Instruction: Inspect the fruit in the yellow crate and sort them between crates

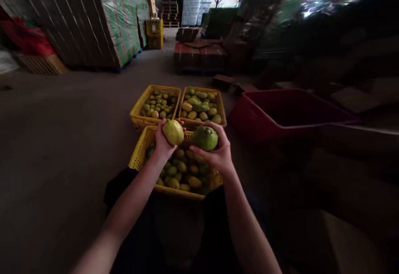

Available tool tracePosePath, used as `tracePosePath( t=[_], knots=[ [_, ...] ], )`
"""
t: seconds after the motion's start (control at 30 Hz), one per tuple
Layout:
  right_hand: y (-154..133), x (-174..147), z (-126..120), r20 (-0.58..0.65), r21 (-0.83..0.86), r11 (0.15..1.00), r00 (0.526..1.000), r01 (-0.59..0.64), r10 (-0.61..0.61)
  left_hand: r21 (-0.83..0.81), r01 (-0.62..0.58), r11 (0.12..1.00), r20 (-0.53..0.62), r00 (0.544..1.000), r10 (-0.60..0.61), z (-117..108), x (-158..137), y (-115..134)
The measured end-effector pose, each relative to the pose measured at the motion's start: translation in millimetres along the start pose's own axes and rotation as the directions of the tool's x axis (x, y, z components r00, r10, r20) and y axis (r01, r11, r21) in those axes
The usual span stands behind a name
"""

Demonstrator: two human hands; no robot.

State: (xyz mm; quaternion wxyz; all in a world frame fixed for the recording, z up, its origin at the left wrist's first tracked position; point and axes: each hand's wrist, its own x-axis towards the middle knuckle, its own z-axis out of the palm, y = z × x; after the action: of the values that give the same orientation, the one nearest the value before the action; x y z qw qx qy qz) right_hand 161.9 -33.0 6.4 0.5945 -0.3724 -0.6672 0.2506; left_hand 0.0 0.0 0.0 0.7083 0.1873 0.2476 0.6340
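Above the near crate, my left hand [164, 141] is closed around a plump, yellow-green fruit [173, 132] with slightly bumpy skin. A darker green fruit [204, 138] with a knobby stem end sits in my right hand [222, 147], its fingers curled round the side. The two fruits are held side by side, a small gap between them. Below them stands a yellow plastic crate [136, 156] with many oval green and yellow fruits in it, partly hidden by my hands and forearms. The exact kind of fruit cannot be told.
Two more yellow crates, a left one [136, 112] and a right one [223, 110], hold similar fruits just beyond. A large red bin [258, 118] stands at right. Wrapped pallet stacks [121, 20] and cardboard boxes [199, 56] are farther back. My knees flank the near crate.
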Motion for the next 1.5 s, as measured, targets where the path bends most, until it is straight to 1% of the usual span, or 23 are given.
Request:
tracePosePath(
  t=[0.03,0.1,0.2,0.27,0.4,0.5,0.6,0.7,0.8,0.9,0.97,1.0,1.03,1.1,1.17,1.2,1.23,1.3,1.37,1.4,1.43,1.47,1.5],
  knots=[
    [4,0,-1,0.001,-0.017,1.0,1.0,-0.015,0.015,0.042,-0.085,0.996,0.003,0.996,0.085,1,0,-1],
    [11,-1,-2,0.019,-0.045,0.999,0.999,-0.03,0.031,0.136,-0.232,0.963,0.03,0.973,0.23,1,-1,-4],
    [15,-4,3,0.103,-0.075,0.997,0.994,-0.013,0.021,0.303,-0.404,0.863,0.122,0.915,0.386,-2,-5,-8],
    [13,-7,9,0.138,-0.083,0.997,0.99,0.008,0.004,0.387,-0.459,0.8,0.185,0.888,0.421,-5,-9,-9],
    [8,-8,12,0.148,-0.104,0.993,0.988,0.059,-0.043,0.474,-0.509,0.718,0.286,0.861,0.421,-8,-15,-4],
    [5,-8,11,0.16,-0.121,0.988,0.985,0.092,-0.072,0.503,-0.538,0.676,0.331,0.843,0.424,-9,-18,0],
    [3,-8,10,0.165,-0.159,0.977,0.98,0.141,-0.114,0.524,-0.549,0.651,0.361,0.836,0.414,-8,-19,2],
    [1,-8,9,0.157,-0.175,0.97,0.977,0.172,-0.145,0.522,-0.54,0.661,0.375,0.841,0.39,-7,-20,4],
    [-1,-8,8,0.142,-0.151,0.979,0.983,0.14,-0.118,0.5,-0.504,0.704,0.341,0.862,0.375,-4,-20,2],
    [0,-10,10,0.097,-0.061,0.998,0.995,0.007,-0.001,0.432,-0.439,0.788,0.241,0.898,0.368,1,-18,-4],
    [1,-11,14,0.035,0.072,0.987,0.99,-0.142,0.14,0.329,-0.343,0.88,0.128,0.939,0.318,7,-17,-7],
    [2,-11,17,-0.005,0.15,0.963,0.974,-0.225,0.228,0.258,-0.277,0.925,0.063,0.961,0.271,10,-16,-7],
    [3,-11,20,-0.046,0.232,0.924,0.945,-0.304,0.323,0.176,-0.209,0.962,-0.006,0.977,0.213,12,-16,-7],
    [4,-9,27,-0.093,0.403,0.805,0.856,-0.435,0.509,-0.006,-0.084,0.996,-0.128,0.988,0.082,15,-14,-6],
    [5,-6,31,-0.075,0.565,0.644,0.744,-0.517,0.664,-0.176,0.014,0.984,-0.22,0.974,-0.053,15,-12,-2],
    [5,-3,32,-0.041,0.63,0.552,0.686,-0.547,0.726,-0.242,0.048,0.969,-0.256,0.96,-0.111,13,-11,-1],
    [5,-1,32,0.002,0.673,0.46,0.623,-0.579,0.782,-0.289,0.071,0.955,-0.293,0.943,-0.159,12,-10,1],
    [5,3,32,0.069,0.708,0.29,0.473,-0.643,0.879,-0.336,0.103,0.936,-0.36,0.904,-0.229,8,-8,3],
    [6,5,30,0.11,0.723,0.149,0.325,-0.675,0.939,-0.362,0.142,0.921,-0.392,0.874,-0.288,4,-8,3],
    [8,6,30,0.117,0.738,0.1,0.272,-0.667,0.955,-0.377,0.17,0.911,-0.388,0.863,-0.322,3,-8,3],
    [9,6,30,0.115,0.76,0.071,0.242,-0.646,0.963,-0.391,0.197,0.899,-0.377,0.857,-0.351,2,-8,3],
    [11,5,30,0.111,0.781,0.058,0.229,-0.622,0.967,-0.402,0.215,0.89,-0.365,0.854,-0.372,1,-9,3],
    [13,5,30,0.11,0.792,0.053,0.228,-0.608,0.967,-0.408,0.222,0.885,-0.363,0.85,-0.381,0,-9,3]
  ],
)
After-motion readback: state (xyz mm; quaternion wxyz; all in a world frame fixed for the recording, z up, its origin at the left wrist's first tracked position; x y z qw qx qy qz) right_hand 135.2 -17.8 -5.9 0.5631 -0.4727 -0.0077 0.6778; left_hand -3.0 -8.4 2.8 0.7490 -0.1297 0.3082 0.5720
